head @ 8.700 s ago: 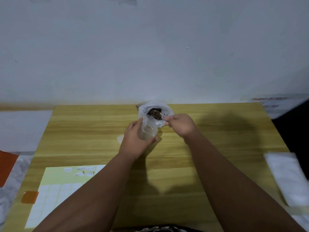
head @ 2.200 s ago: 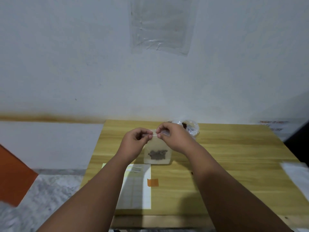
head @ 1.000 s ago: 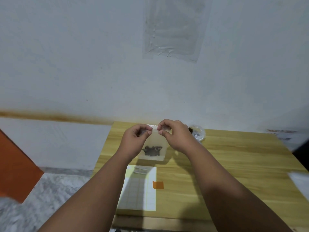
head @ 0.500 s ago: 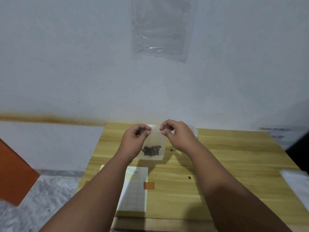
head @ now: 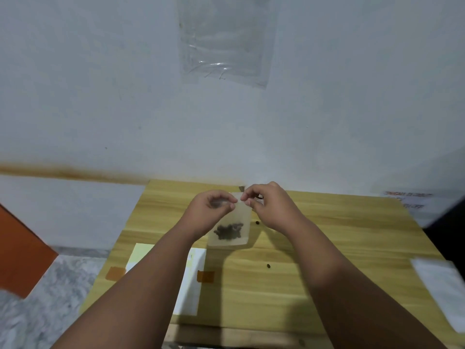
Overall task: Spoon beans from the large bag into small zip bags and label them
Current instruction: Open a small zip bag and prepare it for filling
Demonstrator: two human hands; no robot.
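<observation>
Two loose beans (head: 257, 222) are on the table (head: 352, 235): one just right of the zip bag (head: 234, 220), the other nearer, between the forearms. A label sheet (head: 191, 285) lies flat on the left and the left forearm covers a good chunk of it. There's an orange tape tab (head: 205, 276) on each side edge. A white stack (head: 442, 285) sits at the right edge, and a clear plastic sheet (head: 224, 39) is stuck on the wall.

The zip bag hangs upright over the middle of the table; can't tell if its bottom touches the wood. The left hand (head: 208, 210) pinches the left end of its top edge between thumb and fingertips. The right hand (head: 269, 207) pinches the right end the same way, other fingers curled. A dark clump of beans (head: 229, 230) sits low in the bag.

The note (head: 407, 197) at far right seems to start "JANGAN", rest too blurry.
</observation>
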